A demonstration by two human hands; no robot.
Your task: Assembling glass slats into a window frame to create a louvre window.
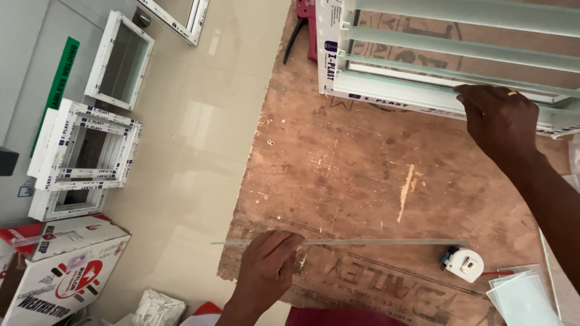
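Observation:
My left hand grips a long narrow glass strip, seen edge-on and held level just above the worn plywood worktop. My right hand rests fingers-down on the near rail of a white plastic louvre frame at the far side of the top. Several frosted glass slats sit tilted in that frame. A small white tape measure lies just below the right end of the strip.
Cut glass pieces lie at the worktop's right corner. A red tool sits behind the frame. On the tiled floor to the left stand stacked white window frames and cardboard boxes.

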